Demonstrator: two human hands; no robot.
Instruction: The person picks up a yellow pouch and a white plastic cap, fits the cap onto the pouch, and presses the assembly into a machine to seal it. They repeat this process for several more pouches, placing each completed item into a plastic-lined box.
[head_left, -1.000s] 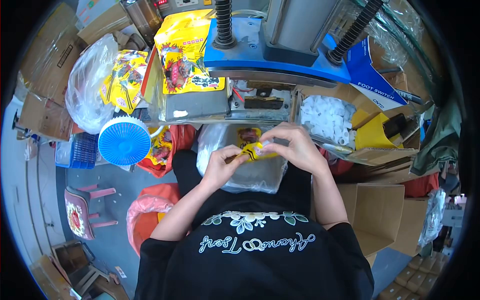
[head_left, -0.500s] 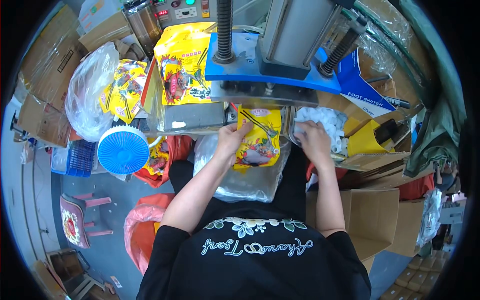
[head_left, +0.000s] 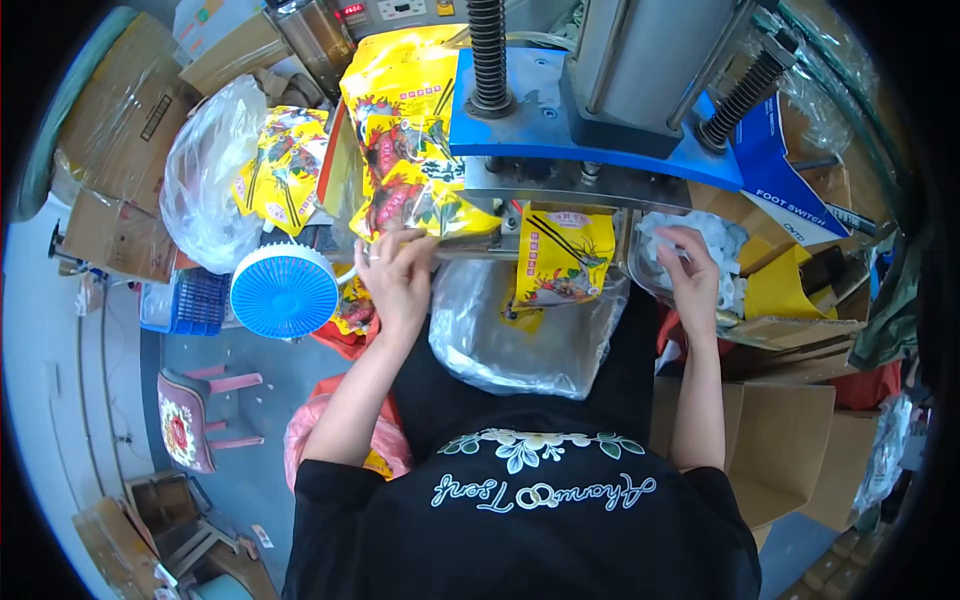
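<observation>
A yellow printed pouch [head_left: 565,255] hangs under the blue press [head_left: 600,150], above a clear plastic bag [head_left: 520,350]. Neither hand touches this pouch. At the left, my left hand [head_left: 398,280] has its curled fingers on the lower edge of another yellow pouch [head_left: 425,208], which lies tilted in front of the stacked pouches [head_left: 400,85]. To the right of the press, my right hand [head_left: 692,285] is raised over a tub of small white pieces [head_left: 735,245]. Its thumb and fingers are bent together; what they hold is too small to make out.
A blue fan [head_left: 285,290] stands at the left, near more yellow pouches [head_left: 285,165] and a blue basket [head_left: 197,300]. At the right are a foot switch box [head_left: 785,195] and an open carton [head_left: 780,450]. A stool [head_left: 187,422] is at the lower left.
My left hand has let go of the pouch under the press and moved left to the stack, where a pouch now lies shifted forward. My right hand has lifted from the tub. The view has shifted.
</observation>
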